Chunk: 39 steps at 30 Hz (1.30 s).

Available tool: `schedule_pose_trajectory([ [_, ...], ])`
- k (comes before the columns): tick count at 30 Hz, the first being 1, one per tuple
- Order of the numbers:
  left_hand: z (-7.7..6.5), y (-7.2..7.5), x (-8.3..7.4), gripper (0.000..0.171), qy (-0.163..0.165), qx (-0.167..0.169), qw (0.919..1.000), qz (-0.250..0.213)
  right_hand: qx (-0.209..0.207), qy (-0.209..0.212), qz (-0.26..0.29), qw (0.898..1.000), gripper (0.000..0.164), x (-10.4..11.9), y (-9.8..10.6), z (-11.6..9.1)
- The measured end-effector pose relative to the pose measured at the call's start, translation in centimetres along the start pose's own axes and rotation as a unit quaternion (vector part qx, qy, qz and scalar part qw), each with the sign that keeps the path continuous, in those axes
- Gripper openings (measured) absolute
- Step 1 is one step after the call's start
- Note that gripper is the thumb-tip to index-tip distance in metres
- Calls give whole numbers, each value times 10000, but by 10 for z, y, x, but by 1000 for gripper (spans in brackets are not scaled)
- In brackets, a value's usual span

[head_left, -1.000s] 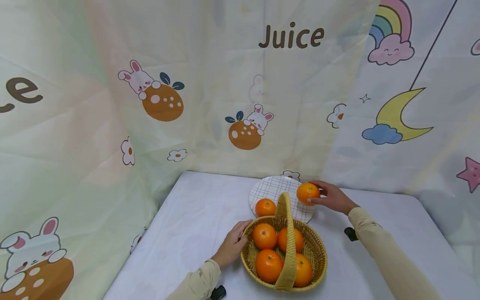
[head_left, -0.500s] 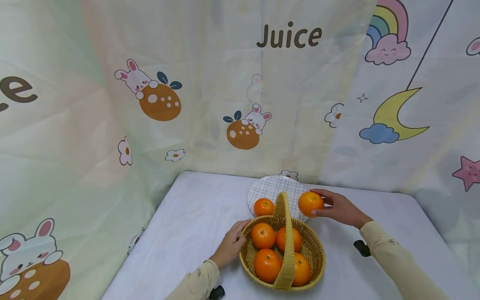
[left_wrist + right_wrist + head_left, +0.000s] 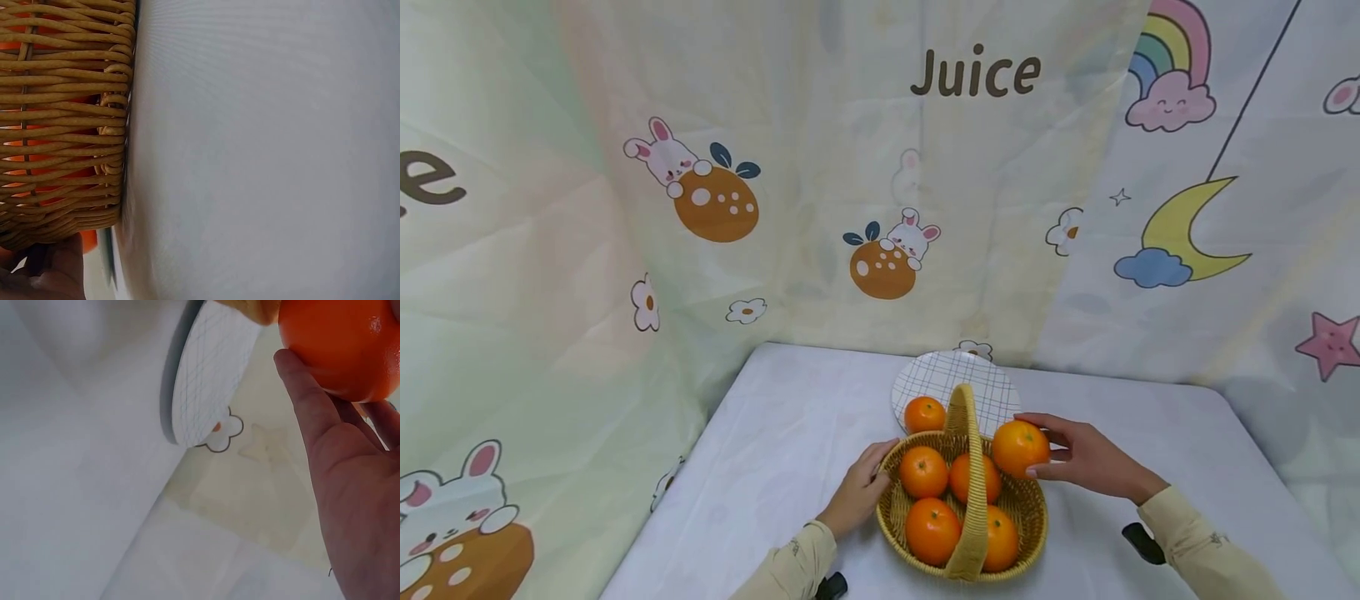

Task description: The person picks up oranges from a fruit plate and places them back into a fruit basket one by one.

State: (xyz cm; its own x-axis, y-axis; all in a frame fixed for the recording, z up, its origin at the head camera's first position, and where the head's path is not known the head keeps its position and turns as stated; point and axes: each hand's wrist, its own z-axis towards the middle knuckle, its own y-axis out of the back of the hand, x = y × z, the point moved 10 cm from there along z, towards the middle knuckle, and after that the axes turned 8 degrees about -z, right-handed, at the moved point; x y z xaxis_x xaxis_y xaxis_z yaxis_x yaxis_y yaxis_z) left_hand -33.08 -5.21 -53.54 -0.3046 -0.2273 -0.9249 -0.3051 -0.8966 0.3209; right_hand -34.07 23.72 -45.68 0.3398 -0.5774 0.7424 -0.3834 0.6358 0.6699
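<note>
A round wicker basket [image 3: 1037,525] with a tall arched handle stands on the table, and several oranges [image 3: 932,531] lie inside it. My left hand [image 3: 857,492] grips the basket's left rim; in the left wrist view that hand [image 3: 53,272] shows at the woven wall [image 3: 62,131]. Over the basket's right far rim, my right hand [image 3: 1093,458] holds an orange [image 3: 1021,448] between thumb and fingers. The right wrist view shows this orange [image 3: 344,347] up close against the fingers. Behind the basket, another orange [image 3: 924,413] sits on a white plate with a grid pattern [image 3: 992,396].
The white-covered table [image 3: 805,400] reaches back to a printed fabric backdrop [image 3: 805,208]. The arched basket handle [image 3: 976,500] rises across the middle of the basket, just left of the held orange. Part of the plate is hidden behind the basket.
My right hand has brought its orange from over the plate's right side toward me, to the basket's far right rim. The left hand stays on the basket; the view has shifted slightly.
</note>
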Motion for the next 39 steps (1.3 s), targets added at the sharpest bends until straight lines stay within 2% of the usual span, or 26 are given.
schedule_pose_trajectory([
  [7, 0, 2, -3, 54, -5, -15, 10000, 5, 201, 48, 134, 9997, 69, 8, -15, -8],
  [8, -1, 3, -9, 53, 11, -5, 10000, -28, 222, 66, 145, 9996, 68, 9, -16, -8],
  [10, -1, 3, -9, 53, 14, -17, 10000, -30, 259, 77, 178, 9995, 68, 10, -19, -8],
  [17, -4, 4, -38, 52, 57, 61, 9997, -233, 263, 145, 131, 9995, 69, 14, -21, -11],
  [22, -1, 3, -20, 52, 59, 11, 9999, -139, 298, 88, 149, 9994, 69, 18, -24, -10],
  [26, 0, 3, -5, 51, 41, -23, 10000, -43, 332, 207, 256, 9989, 70, 28, -29, -7],
  [32, 1, 2, -1, 52, -4, -3, 10000, -75, 471, 537, 452, 9964, 70, 50, -43, 1],
  [39, 1, -1, -2, 52, 27, 10, 10000, -82, 414, 796, 133, 9959, 69, 68, -55, 11],
])
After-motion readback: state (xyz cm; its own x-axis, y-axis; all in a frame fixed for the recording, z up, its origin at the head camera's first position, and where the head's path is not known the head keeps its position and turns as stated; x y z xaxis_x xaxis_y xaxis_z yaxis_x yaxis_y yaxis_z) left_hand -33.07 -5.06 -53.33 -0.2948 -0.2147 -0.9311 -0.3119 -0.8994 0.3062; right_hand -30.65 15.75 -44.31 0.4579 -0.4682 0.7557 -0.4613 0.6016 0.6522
